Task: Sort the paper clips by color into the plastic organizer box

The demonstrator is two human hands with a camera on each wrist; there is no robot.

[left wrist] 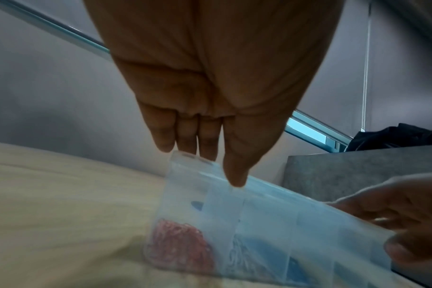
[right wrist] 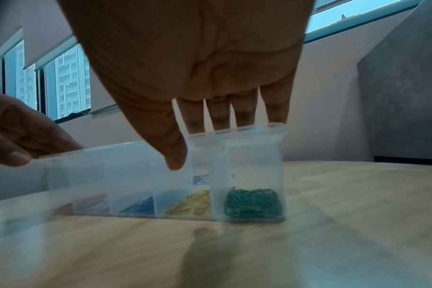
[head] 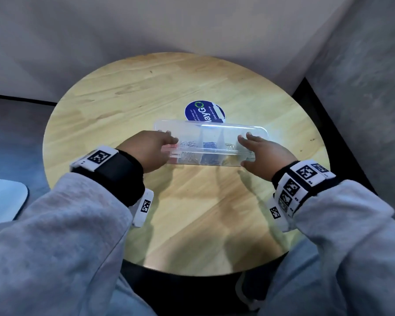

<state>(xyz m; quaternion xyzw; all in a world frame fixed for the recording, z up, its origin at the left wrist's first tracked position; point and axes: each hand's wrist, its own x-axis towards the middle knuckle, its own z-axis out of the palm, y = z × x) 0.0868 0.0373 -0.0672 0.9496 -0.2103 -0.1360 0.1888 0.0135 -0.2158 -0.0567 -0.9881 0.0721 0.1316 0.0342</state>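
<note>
Two hands close on a clear plastic organizer box (head: 211, 142) at the centre of the head view, its lid (head: 210, 128) partly lowered over sorted paper clips: red (left wrist: 178, 245), blue (right wrist: 138, 206), yellow (right wrist: 190, 202) and green (right wrist: 253, 203). The left hand (head: 149, 153) grips the left end, fingers (left wrist: 185, 140) on the lid's rim; the right hand (head: 263, 152) grasps the right end likewise. Sorting looks finished; pressing both ends evenly should seat the lid without jolting clips. Behind the box lies a blue round sticker (head: 203, 110). The round wooden surface (head: 123, 99) leaves bare room on every side, its edge well away.
</note>
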